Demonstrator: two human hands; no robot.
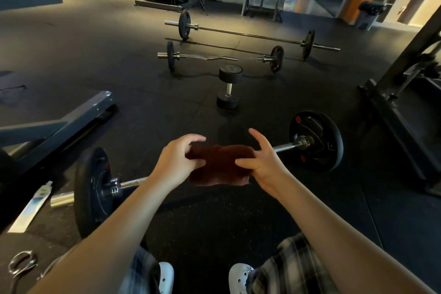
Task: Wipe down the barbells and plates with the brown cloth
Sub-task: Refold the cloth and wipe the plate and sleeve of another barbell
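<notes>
A brown cloth [220, 164] is draped over the middle of the nearest barbell's bar [285, 147]. My left hand [177, 161] grips the cloth's left end. At the cloth's right edge my right hand [261, 159] pinches it between thumb and fingers, index finger raised. This barbell carries a black plate on the left [91, 190] and another on the right [316, 141]. Farther off lie a curl bar with plates [222, 57] and a long barbell [248, 34]. The bar under the cloth is hidden.
A black dumbbell [229, 86] lies on the rubber floor between the barbells. A bench frame [62, 124] stands at the left, a rack base [401, 112] at the right. A tube [31, 207] and a spring collar [21, 264] lie near my left knee.
</notes>
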